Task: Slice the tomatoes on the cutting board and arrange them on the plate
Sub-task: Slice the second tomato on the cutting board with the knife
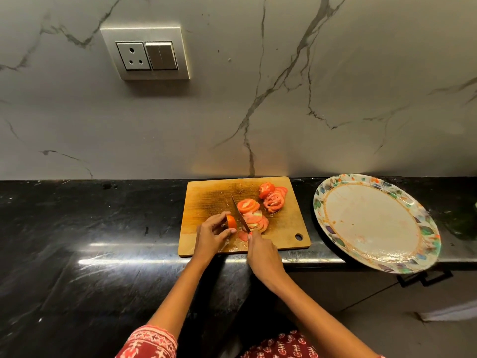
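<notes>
Slicing looks nearly done: 2 piles of slices [260,205] lie on the board [206,197]. The left hand [211,233] pinches the last tomato end [231,222]; the right hand [260,250] grips the knife [240,215]. The plate [371,220] holds no slices yet.

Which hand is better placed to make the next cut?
Right. The right hand grips the knife, its blade beside the tomato end piece, which the left hand holds on the cutting board.
</notes>
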`<action>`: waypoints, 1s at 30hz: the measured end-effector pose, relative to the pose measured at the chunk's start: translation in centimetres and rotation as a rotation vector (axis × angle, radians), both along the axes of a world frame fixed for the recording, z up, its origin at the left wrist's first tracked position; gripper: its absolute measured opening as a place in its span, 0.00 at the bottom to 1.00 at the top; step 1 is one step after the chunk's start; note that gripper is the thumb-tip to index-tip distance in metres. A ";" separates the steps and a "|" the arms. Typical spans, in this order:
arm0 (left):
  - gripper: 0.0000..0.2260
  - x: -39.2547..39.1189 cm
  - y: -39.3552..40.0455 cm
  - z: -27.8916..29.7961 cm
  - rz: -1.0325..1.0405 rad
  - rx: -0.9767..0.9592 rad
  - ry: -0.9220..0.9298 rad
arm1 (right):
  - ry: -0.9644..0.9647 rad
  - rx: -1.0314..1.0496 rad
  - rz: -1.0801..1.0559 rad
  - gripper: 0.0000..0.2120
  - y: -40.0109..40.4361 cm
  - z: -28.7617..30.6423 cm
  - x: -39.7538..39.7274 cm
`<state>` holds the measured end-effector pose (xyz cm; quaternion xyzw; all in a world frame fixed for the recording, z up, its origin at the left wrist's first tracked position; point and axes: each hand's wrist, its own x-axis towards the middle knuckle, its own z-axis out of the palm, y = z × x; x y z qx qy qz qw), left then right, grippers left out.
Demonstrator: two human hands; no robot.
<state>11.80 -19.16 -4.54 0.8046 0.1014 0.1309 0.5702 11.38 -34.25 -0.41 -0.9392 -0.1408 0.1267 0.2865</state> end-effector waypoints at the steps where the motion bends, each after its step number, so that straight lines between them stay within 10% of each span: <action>1: 0.22 0.0 0.0 0.0 0.000 0.007 -0.003 | 0.005 0.009 0.005 0.14 0.2 0.3 -0.1; 30: 0.18 0.4 -0.9 0.3 0.121 0.012 -0.033 | -0.055 -0.136 0.028 0.14 2.3 0.9 -0.1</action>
